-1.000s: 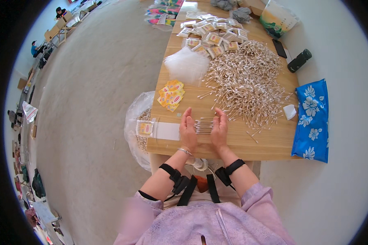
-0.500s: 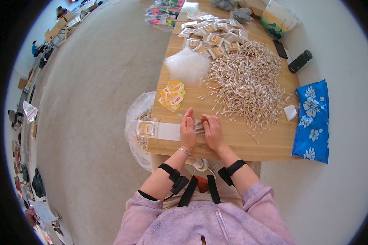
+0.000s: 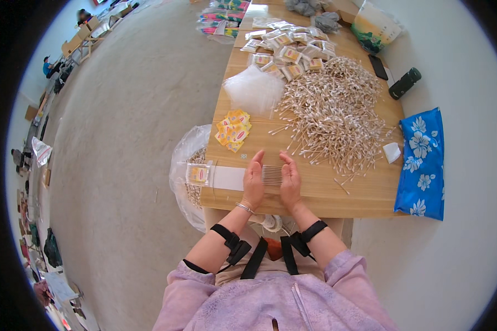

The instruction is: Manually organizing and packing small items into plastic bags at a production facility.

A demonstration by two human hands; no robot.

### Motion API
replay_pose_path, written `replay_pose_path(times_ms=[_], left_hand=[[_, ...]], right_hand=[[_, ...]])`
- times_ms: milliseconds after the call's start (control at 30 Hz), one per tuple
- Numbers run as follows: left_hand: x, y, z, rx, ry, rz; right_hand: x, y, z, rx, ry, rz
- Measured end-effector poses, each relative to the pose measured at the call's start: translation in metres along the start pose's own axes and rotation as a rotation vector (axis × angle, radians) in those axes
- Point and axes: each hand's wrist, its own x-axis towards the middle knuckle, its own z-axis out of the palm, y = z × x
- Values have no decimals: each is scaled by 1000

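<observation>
Hands flank a small row of cotton swabs (image 3: 271, 175) near the wooden table's (image 3: 364, 196) front edge — left hand (image 3: 253, 182) and right hand (image 3: 290, 181) flat-palmed, fingers pressed together, cupping the row. Large swab pile (image 3: 337, 110) lies beyond.

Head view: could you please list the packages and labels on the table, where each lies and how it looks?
Yellow label cards: loose pile left of the swab heap, small squares with red marks.
Filled packets: spread at the table's far end, clear with yellow labels.
Labelled packet: near left edge, beside the left hand, clear.
</observation>
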Motion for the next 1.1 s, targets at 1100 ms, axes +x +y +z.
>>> replay_pose_path(times_ms=[1100], left_hand=[[-7,31,-12,1079,-423,376]], right_hand=[[-33,-18,-163,-1238,185,35]])
